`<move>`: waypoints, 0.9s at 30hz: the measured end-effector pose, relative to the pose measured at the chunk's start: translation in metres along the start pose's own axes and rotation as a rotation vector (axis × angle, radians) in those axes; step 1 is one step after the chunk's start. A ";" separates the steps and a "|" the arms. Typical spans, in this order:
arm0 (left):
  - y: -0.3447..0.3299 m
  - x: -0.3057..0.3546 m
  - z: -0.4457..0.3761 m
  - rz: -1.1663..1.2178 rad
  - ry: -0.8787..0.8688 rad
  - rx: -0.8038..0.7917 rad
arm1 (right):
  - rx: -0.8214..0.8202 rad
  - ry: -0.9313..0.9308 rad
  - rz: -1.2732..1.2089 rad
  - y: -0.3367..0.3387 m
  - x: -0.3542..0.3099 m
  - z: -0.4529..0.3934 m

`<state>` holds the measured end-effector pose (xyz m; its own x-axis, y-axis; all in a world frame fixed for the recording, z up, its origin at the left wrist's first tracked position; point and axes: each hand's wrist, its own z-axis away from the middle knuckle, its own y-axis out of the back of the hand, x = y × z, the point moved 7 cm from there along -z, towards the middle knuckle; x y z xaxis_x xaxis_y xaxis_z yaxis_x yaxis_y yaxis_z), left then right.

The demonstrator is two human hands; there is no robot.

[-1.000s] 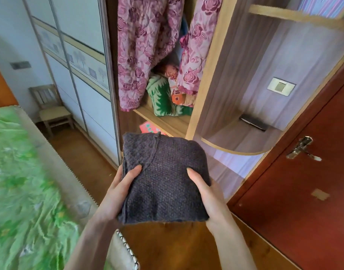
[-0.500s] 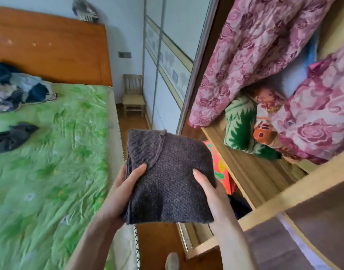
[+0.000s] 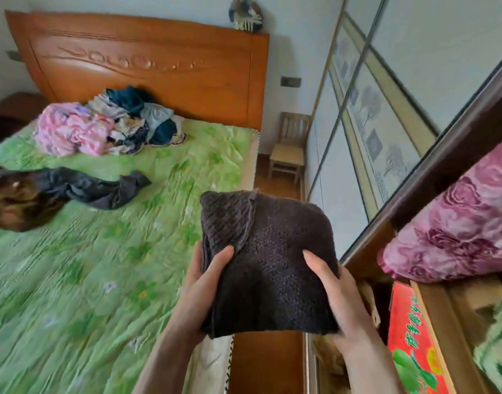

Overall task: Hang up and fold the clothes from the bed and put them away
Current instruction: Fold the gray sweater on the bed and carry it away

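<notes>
Both hands, left (image 3: 200,291) and right (image 3: 339,301), are clamping the folded sweater (image 3: 268,263) between bed (image 3: 107,280) and wardrobe (image 3: 432,305); best keeping it level, sliding flat onto a shelf.

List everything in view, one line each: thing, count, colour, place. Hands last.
folded sweater: 1, dark brown knit, held in the air between bed and wardrobe
clothes pile: 1, pink, blue and mixed, on the bed by the headboard
dark garment: 1, charcoal, loose on the bed
bed: 1, green sheet
headboard: 1, orange wood
chair: 1, pale wood, beside the bed
quilt: 1, pink floral, in the wardrobe
box: 1, red, below the quilt
left hand: grips sweater's left edge
right hand: grips sweater's right edge
</notes>
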<state>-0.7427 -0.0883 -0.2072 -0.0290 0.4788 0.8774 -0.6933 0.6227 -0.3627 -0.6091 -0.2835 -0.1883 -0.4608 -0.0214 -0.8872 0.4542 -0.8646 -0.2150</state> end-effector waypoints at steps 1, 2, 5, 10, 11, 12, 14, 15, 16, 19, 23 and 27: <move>-0.006 -0.001 -0.016 -0.002 -0.002 0.003 | -0.004 -0.007 0.005 0.003 -0.006 -0.017; -0.010 -0.003 -0.030 -0.001 -0.001 0.006 | -0.012 -0.012 0.008 0.005 -0.011 -0.032; -0.024 -0.002 -0.063 0.016 0.009 0.022 | -0.024 -0.032 0.020 0.011 -0.027 -0.071; -0.050 0.012 -0.098 0.027 -0.029 0.025 | -0.059 -0.025 0.021 0.015 -0.054 -0.115; -0.058 0.017 -0.104 0.034 -0.036 0.006 | -0.072 -0.026 0.008 0.015 -0.060 -0.121; -0.065 0.023 -0.111 0.033 -0.041 -0.004 | -0.079 -0.029 -0.001 0.016 -0.066 -0.128; -0.080 0.037 -0.126 0.027 -0.050 0.007 | -0.074 -0.021 0.000 0.018 -0.084 -0.142; -0.087 0.044 -0.134 0.027 -0.051 0.011 | -0.064 -0.011 -0.003 0.019 -0.093 -0.151; -0.095 0.049 -0.145 0.024 -0.043 0.007 | -0.057 -0.003 -0.009 0.020 -0.103 -0.160; -0.114 0.059 -0.184 0.030 0.000 0.013 | -0.042 0.030 -0.003 0.022 -0.128 -0.191; -0.138 0.071 -0.247 0.044 0.075 -0.063 | -0.009 0.068 0.021 0.020 -0.161 -0.245; -0.160 0.096 -0.319 0.031 0.084 -0.135 | 0.002 0.077 0.053 0.008 -0.203 -0.311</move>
<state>-0.4045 0.0554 -0.1647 0.0156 0.5459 0.8377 -0.5898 0.6815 -0.4332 -0.2749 -0.1301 -0.1363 -0.3763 -0.0283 -0.9260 0.4746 -0.8643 -0.1665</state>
